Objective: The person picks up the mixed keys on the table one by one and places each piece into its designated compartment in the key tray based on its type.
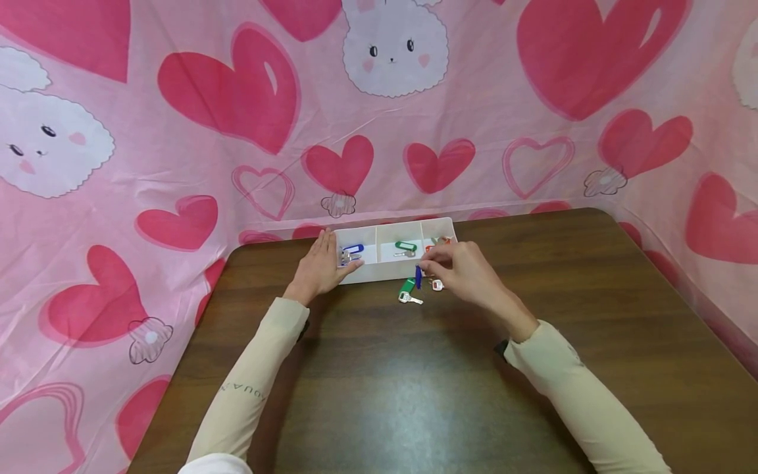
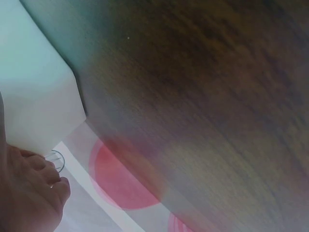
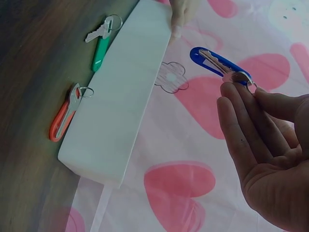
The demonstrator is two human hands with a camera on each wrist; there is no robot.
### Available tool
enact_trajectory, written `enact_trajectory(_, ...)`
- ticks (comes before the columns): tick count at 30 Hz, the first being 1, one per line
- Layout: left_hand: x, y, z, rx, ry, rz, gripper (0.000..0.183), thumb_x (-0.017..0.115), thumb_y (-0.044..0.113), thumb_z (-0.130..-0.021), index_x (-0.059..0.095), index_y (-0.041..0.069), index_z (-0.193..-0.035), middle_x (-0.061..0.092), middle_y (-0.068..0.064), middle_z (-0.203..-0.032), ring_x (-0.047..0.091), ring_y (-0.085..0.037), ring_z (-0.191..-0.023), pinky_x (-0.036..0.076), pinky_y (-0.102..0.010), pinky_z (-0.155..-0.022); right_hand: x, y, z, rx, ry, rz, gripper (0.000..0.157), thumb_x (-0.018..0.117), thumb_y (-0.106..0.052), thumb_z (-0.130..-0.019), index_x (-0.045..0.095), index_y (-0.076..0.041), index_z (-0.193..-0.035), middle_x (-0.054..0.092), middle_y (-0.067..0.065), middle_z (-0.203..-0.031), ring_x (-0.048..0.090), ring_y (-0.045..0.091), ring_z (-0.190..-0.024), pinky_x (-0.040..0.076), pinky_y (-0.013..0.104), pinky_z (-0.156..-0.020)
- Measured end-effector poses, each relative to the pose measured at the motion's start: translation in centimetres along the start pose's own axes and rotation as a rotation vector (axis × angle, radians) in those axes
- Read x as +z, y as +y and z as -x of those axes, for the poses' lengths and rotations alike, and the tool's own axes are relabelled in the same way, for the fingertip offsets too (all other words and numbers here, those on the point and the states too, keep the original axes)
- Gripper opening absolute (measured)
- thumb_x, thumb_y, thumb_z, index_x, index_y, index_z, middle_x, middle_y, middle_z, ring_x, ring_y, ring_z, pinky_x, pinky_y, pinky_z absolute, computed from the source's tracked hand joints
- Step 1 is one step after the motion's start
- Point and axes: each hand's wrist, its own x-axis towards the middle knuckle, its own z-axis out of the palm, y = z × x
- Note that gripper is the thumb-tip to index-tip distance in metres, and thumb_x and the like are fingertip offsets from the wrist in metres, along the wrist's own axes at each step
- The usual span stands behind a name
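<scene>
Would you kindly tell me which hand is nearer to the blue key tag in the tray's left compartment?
The left hand; it touches the tray's left end, beside that blue tag. The right hand is farther off, near the tray's right end, pinching another blue-tagged key.

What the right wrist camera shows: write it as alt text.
A right hand holds a blue-tagged key before pink, heart-patterned cloth. At left, a white box sits on a brown table, with a green-tagged key and a red-tagged key beside it; the left hand shows at its far end.
</scene>
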Motion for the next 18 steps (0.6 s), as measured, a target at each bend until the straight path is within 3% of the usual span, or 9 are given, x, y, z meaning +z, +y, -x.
enact_trajectory(8,0.0,0.0,0.0,0.003,0.004,0.004,0.118,0.034,0.086,-0.094,0.007,-0.002,-0.167,0.007,-0.020,-0.178,0.006,-0.035,-0.167,0.016,-0.048,-0.135,-0.1,-0.1,-0.6,0.003,0.006,-0.022,0.009,0.078,-0.016,-0.096,0.082,-0.009,-0.101,0.081,0.006,-0.088,0.075,0.021,-0.080,0.057,0.024,-0.066)
enact_trajectory(14,-0.1,0.0,0.0,-0.001,-0.005,0.001,0.118,0.034,0.086,-0.094,0.006,-0.001,-0.167,0.008,-0.020,-0.178,0.006,-0.035,-0.167,0.016,-0.048,-0.135,-0.2,-0.3,-1.3,0.016,0.006,-0.030,0.010,0.078,-0.020,-0.097,0.083,-0.013,-0.100,0.081,0.003,-0.087,0.074,0.016,-0.079,0.059,0.032,-0.075)
enact_trajectory(18,-0.1,0.0,0.0,0.002,-0.003,-0.002,0.118,0.033,0.086,-0.094,0.006,-0.002,-0.167,0.008,-0.021,-0.177,0.007,-0.036,-0.167,0.016,-0.048,-0.135,0.0,-0.5,-1.7,0.019,0.000,-0.048,0.010,0.078,-0.021,-0.096,0.083,-0.013,-0.101,0.081,0.002,-0.087,0.074,0.014,-0.078,0.059,0.032,-0.073)
